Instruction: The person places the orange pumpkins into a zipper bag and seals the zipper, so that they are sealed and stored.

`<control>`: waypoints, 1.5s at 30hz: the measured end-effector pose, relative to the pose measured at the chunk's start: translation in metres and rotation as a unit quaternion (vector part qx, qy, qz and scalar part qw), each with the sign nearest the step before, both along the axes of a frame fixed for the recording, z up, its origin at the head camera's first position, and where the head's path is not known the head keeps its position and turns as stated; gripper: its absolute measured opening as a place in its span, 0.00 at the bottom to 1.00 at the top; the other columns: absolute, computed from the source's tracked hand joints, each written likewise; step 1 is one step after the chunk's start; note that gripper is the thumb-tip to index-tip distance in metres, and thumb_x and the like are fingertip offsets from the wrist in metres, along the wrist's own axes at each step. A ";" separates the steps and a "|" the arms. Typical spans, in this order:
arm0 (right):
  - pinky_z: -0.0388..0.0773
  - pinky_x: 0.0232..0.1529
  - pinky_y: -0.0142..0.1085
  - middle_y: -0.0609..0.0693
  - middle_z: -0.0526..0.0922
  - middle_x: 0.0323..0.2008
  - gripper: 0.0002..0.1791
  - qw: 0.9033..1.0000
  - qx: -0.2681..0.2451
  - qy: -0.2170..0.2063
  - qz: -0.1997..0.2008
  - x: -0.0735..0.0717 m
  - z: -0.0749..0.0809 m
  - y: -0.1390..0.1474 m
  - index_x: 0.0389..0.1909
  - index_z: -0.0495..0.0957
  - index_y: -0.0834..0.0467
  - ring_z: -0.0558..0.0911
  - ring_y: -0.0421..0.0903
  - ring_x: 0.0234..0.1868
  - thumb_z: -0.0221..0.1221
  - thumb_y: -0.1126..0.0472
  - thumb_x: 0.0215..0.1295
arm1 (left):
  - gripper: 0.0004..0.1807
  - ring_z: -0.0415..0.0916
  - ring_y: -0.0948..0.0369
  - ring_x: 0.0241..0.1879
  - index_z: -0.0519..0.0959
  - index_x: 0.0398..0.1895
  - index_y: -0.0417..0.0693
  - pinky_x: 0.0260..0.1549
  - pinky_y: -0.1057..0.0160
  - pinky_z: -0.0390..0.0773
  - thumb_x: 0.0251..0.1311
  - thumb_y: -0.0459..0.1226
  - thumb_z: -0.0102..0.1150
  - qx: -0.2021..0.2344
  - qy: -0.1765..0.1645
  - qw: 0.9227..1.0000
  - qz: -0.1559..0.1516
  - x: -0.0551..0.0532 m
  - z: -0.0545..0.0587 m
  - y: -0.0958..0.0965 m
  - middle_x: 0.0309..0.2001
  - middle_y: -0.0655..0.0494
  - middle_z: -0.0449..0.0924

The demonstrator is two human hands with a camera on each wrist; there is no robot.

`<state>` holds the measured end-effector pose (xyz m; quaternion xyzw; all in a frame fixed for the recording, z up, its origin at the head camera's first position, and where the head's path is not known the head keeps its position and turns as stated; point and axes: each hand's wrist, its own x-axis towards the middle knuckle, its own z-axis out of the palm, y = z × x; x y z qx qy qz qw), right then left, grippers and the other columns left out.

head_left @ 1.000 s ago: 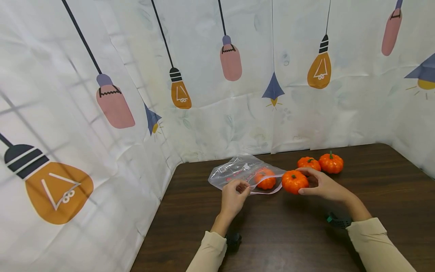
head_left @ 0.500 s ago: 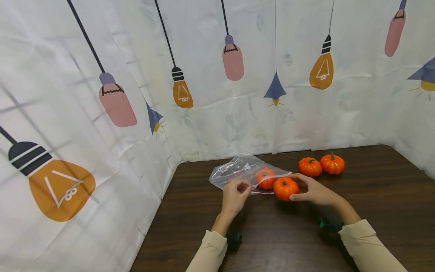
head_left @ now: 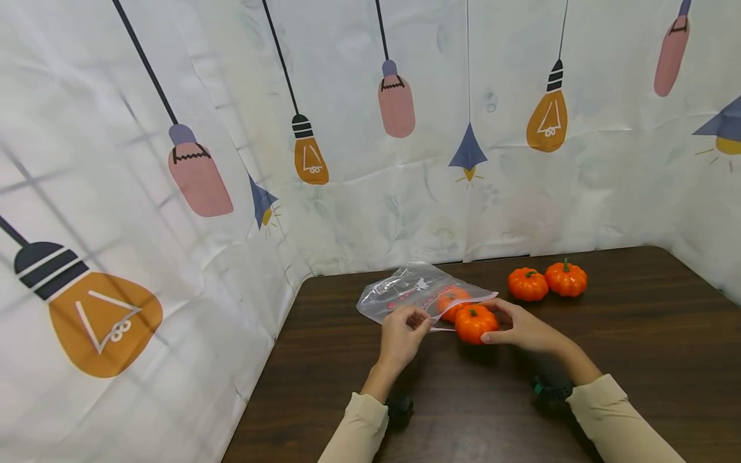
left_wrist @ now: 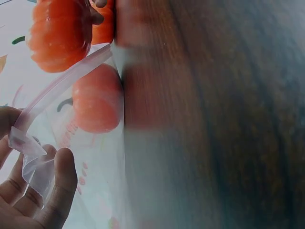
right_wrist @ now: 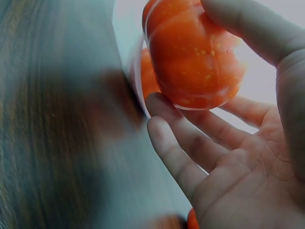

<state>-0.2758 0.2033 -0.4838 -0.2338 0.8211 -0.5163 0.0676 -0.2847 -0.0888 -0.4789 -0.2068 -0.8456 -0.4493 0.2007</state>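
My left hand (head_left: pixel 401 337) pinches the rim of a clear plastic zip bag (head_left: pixel 399 292) lying on the table. One small orange pumpkin (head_left: pixel 450 301) is inside the bag near its mouth, showing through the film (left_wrist: pixel 97 98). With thumb and fingers, my right hand (head_left: pixel 525 329) holds a second small orange pumpkin (head_left: pixel 473 323) at the opening, just in front of the first. The right wrist view shows this held pumpkin (right_wrist: pixel 195 59) between the thumb and fingertips, with the bag's edge beside it. Whether it is past the rim is hard to tell.
Two more small pumpkins, one (head_left: pixel 527 284) and another with an upright green stem (head_left: pixel 566 278), stand side by side at the back of the dark wooden table (head_left: pixel 463 411). A white curtain (head_left: pixel 359 212) printed with lamps hangs behind and to the left.
My right hand has carried the held pumpkin left and slightly nearer, from the right of the bag to its mouth. The left hand has stayed almost still on the rim.
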 end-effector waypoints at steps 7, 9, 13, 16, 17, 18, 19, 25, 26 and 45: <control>0.77 0.58 0.33 0.61 0.74 0.67 0.38 1.000 0.008 -0.008 -0.016 0.000 -0.003 -0.008 0.72 0.64 0.59 0.76 0.57 0.65 0.67 0.53 0.66 | 0.03 0.79 0.65 0.27 0.86 0.29 0.50 0.30 0.71 0.80 0.57 0.34 0.73 -0.010 0.005 1.000 -0.006 0.000 0.000 0.001 0.28 0.56 0.85; 0.77 0.59 0.36 0.61 0.74 0.67 0.38 1.000 0.010 -0.012 -0.023 0.000 -0.003 -0.010 0.72 0.64 0.59 0.76 0.58 0.66 0.67 0.52 0.65 | 0.03 0.79 0.65 0.28 0.86 0.29 0.50 0.30 0.72 0.78 0.57 0.34 0.72 -0.011 0.002 1.000 -0.007 0.000 0.000 0.001 0.29 0.56 0.85; 0.77 0.60 0.39 0.60 0.74 0.67 0.38 0.999 0.010 -0.016 -0.033 0.000 -0.003 -0.015 0.72 0.64 0.57 0.76 0.57 0.65 0.67 0.51 0.65 | 0.03 0.80 0.64 0.29 0.86 0.29 0.50 0.31 0.69 0.80 0.57 0.34 0.72 -0.019 0.005 1.000 -0.009 0.001 0.001 0.002 0.29 0.55 0.85; 0.77 0.59 0.40 0.60 0.75 0.66 0.38 0.999 0.008 -0.013 -0.039 0.000 -0.004 -0.017 0.72 0.64 0.57 0.77 0.56 0.63 0.67 0.51 0.66 | 0.03 0.80 0.63 0.29 0.86 0.30 0.50 0.32 0.63 0.83 0.58 0.34 0.72 -0.027 0.009 0.999 -0.014 0.002 0.001 0.002 0.30 0.55 0.85; 0.77 0.58 0.41 0.60 0.75 0.65 0.38 0.999 0.006 -0.013 -0.041 0.000 -0.004 -0.018 0.72 0.64 0.58 0.78 0.55 0.62 0.67 0.51 0.66 | 0.03 0.80 0.64 0.30 0.86 0.30 0.50 0.33 0.63 0.83 0.58 0.34 0.72 -0.031 0.011 0.999 -0.016 0.003 0.001 0.002 0.31 0.55 0.85; 0.77 0.58 0.41 0.60 0.75 0.65 0.38 0.999 0.006 -0.011 -0.042 0.000 -0.004 -0.019 0.72 0.64 0.59 0.78 0.55 0.61 0.68 0.51 0.66 | 0.02 0.79 0.64 0.30 0.86 0.30 0.50 0.33 0.63 0.83 0.58 0.35 0.72 -0.033 0.010 0.999 -0.018 0.003 0.001 0.002 0.31 0.55 0.85; 0.78 0.57 0.41 0.61 0.75 0.64 0.38 0.999 0.006 -0.011 -0.044 0.000 -0.003 -0.019 0.72 0.64 0.59 0.79 0.54 0.60 0.68 0.51 0.65 | 0.02 0.79 0.65 0.30 0.86 0.31 0.50 0.33 0.64 0.83 0.59 0.35 0.72 -0.036 0.009 0.999 -0.018 0.003 0.001 0.002 0.31 0.56 0.85; 0.78 0.55 0.43 0.62 0.76 0.63 0.40 0.999 0.010 -0.007 -0.048 0.000 -0.003 -0.024 0.72 0.64 0.61 0.80 0.52 0.56 0.68 0.51 0.65 | 0.03 0.78 0.66 0.31 0.86 0.31 0.51 0.35 0.68 0.81 0.60 0.37 0.71 -0.044 -0.004 0.999 -0.017 0.005 0.003 0.003 0.32 0.56 0.84; 0.78 0.55 0.43 0.62 0.75 0.63 0.40 0.999 0.010 -0.007 -0.049 0.000 -0.004 -0.024 0.72 0.64 0.61 0.80 0.52 0.56 0.68 0.51 0.65 | 0.03 0.79 0.65 0.31 0.86 0.31 0.50 0.35 0.66 0.82 0.60 0.37 0.71 -0.044 -0.004 0.999 -0.018 0.005 0.003 0.003 0.32 0.56 0.85; 0.76 0.42 0.38 0.58 0.80 0.50 0.44 0.991 0.054 0.019 -0.122 0.002 -0.013 -0.043 0.70 0.65 0.63 0.78 0.47 0.43 0.72 0.45 0.59 | 0.03 0.80 0.63 0.33 0.85 0.31 0.50 0.35 0.62 0.82 0.61 0.36 0.71 -0.029 0.026 0.999 -0.031 0.008 0.001 0.010 0.31 0.57 0.83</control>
